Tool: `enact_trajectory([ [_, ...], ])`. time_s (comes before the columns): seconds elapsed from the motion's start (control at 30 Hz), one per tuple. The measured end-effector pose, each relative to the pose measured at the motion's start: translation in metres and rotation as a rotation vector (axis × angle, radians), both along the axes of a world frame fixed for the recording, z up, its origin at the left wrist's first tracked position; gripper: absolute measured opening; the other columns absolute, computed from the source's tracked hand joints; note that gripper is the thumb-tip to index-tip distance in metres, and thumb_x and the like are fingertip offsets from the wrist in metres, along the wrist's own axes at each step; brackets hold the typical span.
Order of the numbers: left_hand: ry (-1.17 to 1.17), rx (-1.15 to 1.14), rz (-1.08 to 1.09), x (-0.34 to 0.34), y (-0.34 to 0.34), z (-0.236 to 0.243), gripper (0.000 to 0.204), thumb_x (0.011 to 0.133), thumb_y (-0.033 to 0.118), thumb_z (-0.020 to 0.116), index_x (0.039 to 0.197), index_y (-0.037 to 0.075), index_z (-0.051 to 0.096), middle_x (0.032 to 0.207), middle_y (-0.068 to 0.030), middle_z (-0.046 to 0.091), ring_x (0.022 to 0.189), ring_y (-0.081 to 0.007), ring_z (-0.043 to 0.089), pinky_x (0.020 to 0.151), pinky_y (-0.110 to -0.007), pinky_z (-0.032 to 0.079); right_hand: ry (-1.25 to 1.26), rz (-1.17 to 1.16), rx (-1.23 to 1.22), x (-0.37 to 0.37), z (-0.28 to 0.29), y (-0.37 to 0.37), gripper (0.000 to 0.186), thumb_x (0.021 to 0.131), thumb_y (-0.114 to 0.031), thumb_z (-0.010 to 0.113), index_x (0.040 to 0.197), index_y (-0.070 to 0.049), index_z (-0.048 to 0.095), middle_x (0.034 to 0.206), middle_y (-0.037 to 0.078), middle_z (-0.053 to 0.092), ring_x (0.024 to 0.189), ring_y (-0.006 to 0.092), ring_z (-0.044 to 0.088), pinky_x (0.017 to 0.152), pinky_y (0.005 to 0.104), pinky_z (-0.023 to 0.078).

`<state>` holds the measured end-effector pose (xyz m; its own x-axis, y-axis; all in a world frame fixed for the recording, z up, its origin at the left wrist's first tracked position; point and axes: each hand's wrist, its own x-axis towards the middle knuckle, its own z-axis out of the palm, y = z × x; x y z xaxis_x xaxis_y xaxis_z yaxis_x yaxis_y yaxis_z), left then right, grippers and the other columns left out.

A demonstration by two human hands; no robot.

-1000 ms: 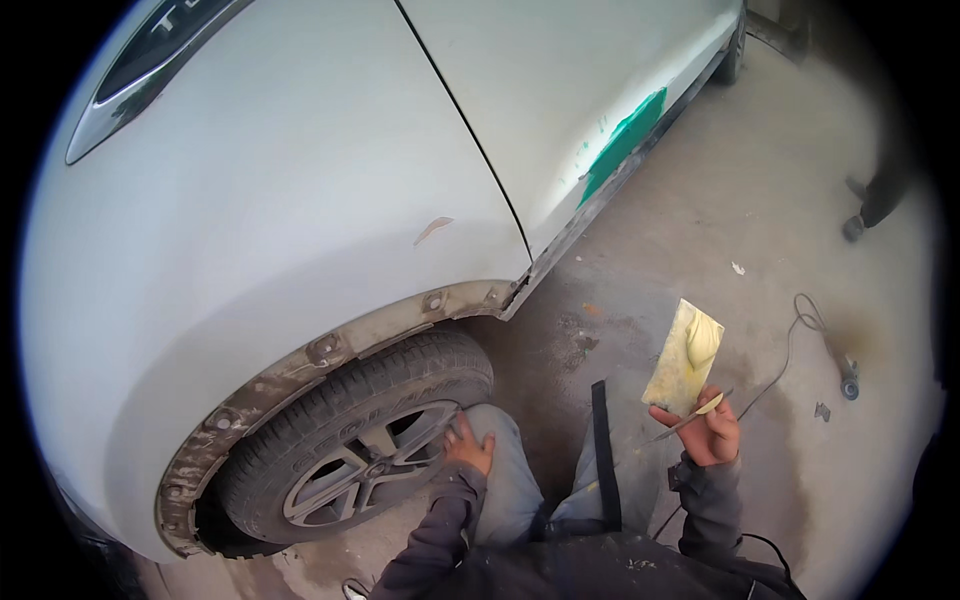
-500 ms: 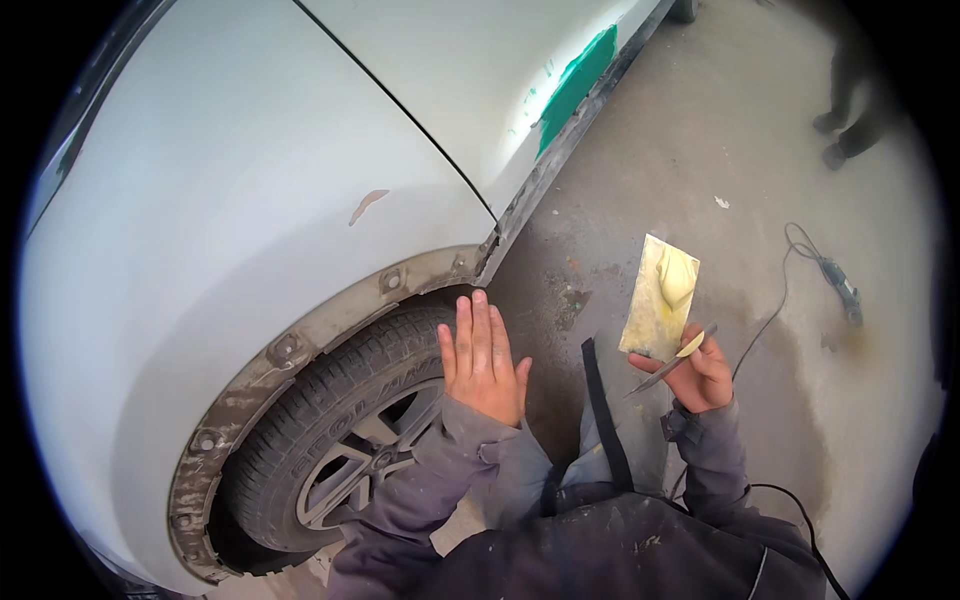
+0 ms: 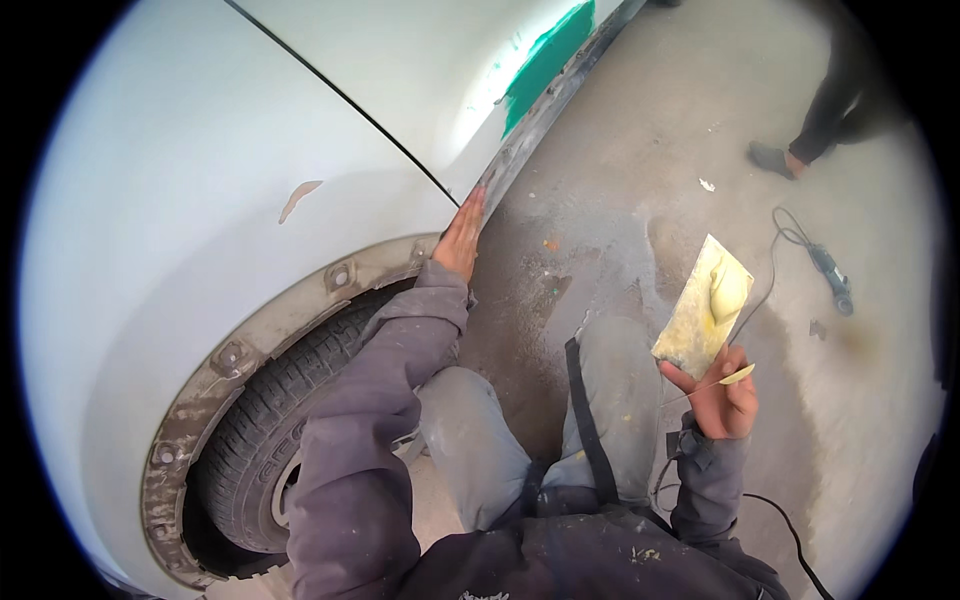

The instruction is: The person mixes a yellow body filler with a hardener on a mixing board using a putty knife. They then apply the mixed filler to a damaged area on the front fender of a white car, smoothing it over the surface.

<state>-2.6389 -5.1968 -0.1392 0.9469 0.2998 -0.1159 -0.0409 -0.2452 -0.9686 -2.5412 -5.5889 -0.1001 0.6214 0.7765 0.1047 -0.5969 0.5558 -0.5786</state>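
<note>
My left hand lies flat with straight fingers on the white car's lower body edge, where the fender and door meet in front of the wheel arch. A teal patch marks the door above it. My right hand is closed on a pale rectangular board bearing a mound of creamy yellow paste, and on a thin spreader with paste on its tip. A small scraped spot shows on the fender.
The tyre sits inside the stripped arch, beside my bent knees. On the concrete floor at the right lies a dark power tool with a looped cord. Another person's shoe and leg appear at upper right.
My left hand has risen from beside the wheel, reached forward and now rests on the body edge. My view has shifted over the car; the other person's foot appears farther left in view.
</note>
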Motion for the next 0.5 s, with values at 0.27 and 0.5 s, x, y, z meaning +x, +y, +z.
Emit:
enact_trajectory([
  [0.27, 0.122, 0.466, -0.025, -0.042, 0.038, -0.041, 0.055, 0.097, 0.019, 0.031, 0.147, -0.003, 0.024, 0.154, -0.0173, 0.020, 0.145, -0.0315, 0.013, 0.119, -0.042, 0.011, -0.047, -0.006, -0.047, 0.007, -0.010, -0.023, 0.012, 0.088, -0.016, 0.060, 0.095, -0.009, 0.053, 0.130, 0.009, 0.050, 0.133, 0.0352, 0.037, 0.103, 0.0706, 0.028],
  [0.5, -0.419, -0.953, -0.076, -0.090, -0.092, -0.020, 0.079, 0.080, 0.032, 0.064, 0.140, -0.009, 0.034, 0.150, -0.0243, 0.026, 0.142, -0.0348, 0.020, 0.116, -0.045, 0.017, -0.057, 0.121, 0.026, 0.010, 0.002, -0.007, 0.015, 0.090, -0.010, 0.055, 0.105, -0.005, 0.055, 0.136, 0.014, 0.046, 0.130, 0.0383, 0.040, 0.101, 0.0724, 0.029],
])
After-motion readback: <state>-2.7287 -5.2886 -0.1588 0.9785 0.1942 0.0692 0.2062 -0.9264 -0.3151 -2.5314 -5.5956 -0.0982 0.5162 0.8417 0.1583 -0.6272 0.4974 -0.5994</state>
